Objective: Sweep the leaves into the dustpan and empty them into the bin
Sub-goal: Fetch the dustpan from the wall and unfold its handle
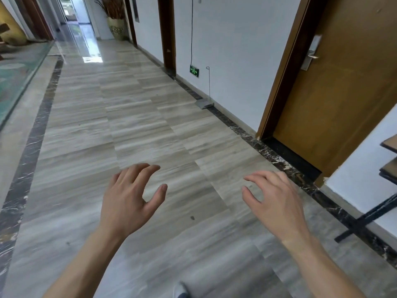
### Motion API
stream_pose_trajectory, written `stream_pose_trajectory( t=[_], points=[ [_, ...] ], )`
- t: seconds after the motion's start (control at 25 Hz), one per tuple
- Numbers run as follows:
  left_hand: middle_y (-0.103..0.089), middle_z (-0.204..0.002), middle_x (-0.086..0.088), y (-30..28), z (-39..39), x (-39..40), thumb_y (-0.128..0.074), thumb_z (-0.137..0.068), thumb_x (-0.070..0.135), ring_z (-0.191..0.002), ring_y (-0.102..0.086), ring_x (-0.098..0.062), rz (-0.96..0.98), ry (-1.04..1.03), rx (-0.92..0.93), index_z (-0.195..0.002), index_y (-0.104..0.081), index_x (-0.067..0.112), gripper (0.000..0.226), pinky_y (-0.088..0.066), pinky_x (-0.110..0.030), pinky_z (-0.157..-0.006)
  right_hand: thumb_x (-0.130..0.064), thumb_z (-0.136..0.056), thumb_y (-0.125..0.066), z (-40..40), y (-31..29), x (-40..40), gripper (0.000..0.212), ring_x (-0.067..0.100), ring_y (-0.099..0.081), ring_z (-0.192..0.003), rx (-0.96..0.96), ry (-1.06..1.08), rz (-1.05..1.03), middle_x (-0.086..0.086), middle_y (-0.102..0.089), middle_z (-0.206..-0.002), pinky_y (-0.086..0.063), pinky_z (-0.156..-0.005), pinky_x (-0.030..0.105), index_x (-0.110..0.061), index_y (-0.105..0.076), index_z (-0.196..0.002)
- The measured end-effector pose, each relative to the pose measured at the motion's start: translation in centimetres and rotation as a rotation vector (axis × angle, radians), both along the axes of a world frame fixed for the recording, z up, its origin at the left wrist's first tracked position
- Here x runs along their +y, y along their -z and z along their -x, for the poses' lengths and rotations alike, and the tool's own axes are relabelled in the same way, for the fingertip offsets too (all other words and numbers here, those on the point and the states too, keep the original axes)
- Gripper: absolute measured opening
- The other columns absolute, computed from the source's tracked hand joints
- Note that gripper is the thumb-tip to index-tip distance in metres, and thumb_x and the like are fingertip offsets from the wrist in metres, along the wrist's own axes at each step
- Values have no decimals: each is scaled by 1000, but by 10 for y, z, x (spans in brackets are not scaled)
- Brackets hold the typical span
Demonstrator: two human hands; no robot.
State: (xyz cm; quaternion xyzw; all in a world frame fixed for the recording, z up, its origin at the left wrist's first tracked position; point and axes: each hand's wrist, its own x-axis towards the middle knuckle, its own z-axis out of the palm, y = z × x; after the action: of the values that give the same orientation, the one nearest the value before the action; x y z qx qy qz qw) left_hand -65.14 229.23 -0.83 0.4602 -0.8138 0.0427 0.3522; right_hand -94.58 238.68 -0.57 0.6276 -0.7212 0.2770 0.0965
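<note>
Bare hands held over a glossy corridor floor (150,117)

The left hand (126,201) and right hand (277,201) are held apart, fingers loosely curled, nothing gripped.

Bright, even daylight; glare streaks the glossy floor (90,46) at upper left. Wide-angle bending curves the frame edges; slight motion blur throughout.
</note>
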Motion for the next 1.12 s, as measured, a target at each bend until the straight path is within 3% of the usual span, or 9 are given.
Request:
stream_pose_trajectory(
  t=[0.36, 0.64, 0.88, 1.12],
  points=[
    [-66, -111, -1, -9, 16, -262, -47, -88, 51, -99, -62, -24, 6, 40, -5, -115, -67, 17, 48, -42, -38, -89, -38, -84, -62, 11, -17, -258, 27, 12, -55, -105, 24, 3, -11, -13, -65, -108, -48, -89, 37, -27, -70, -108],
    [-65, -110, 1, 4, 32, -452, -49, -88, 51, -95, -62, -21, 26, -19, -35, -114, -68, 19, 46, -43, -35, -86, -37, -83, -65, 39, 4, -469, 26, 16, -55, -103, 25, -43, -2, -10, -67, -107, -48, -86, 40, -26, -71, -106],
    [-65, -111, 1, -19, 63, -629, -49, -89, 51, -98, -62, -22, 21, -34, -86, -115, -67, 18, 46, -42, -36, -90, -36, -84, -67, 68, -8, -663, 24, 17, -55, -104, -30, -73, 20, -9, -67, -108, -45, -90, 39, -27, -71, -106],
    [-65, -111, 1, -28, 88, -774, -47, -89, 52, -100, -61, -21, 18, 0, -77, -115, -67, 18, 46, -42, -36, -92, -39, -84, -61, 90, -9, -806, 25, 16, -55, -102, -36, -87, 45, -10, -67, -107, -47, -86, 40, -26, -71, -104]
  ],
)
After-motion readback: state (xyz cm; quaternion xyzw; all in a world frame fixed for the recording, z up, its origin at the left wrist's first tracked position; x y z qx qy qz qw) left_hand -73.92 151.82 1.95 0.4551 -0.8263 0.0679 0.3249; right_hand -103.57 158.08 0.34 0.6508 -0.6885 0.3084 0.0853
